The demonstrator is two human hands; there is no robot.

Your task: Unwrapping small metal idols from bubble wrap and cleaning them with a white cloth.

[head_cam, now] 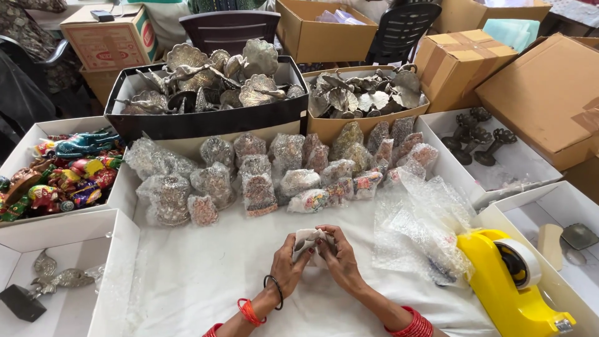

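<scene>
**Both hands on one small wrapped piece**

I see my left hand and right hand pinching a small bubble-wrapped item between them (fingers curled). Wrapped figurines lie beyond; a yellow tape dispenser sits right.

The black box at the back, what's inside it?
The black box holds a heap of silver metal peacock-shaped pieces, piled above its rim. Anything beneath the top layer is covered.
</scene>
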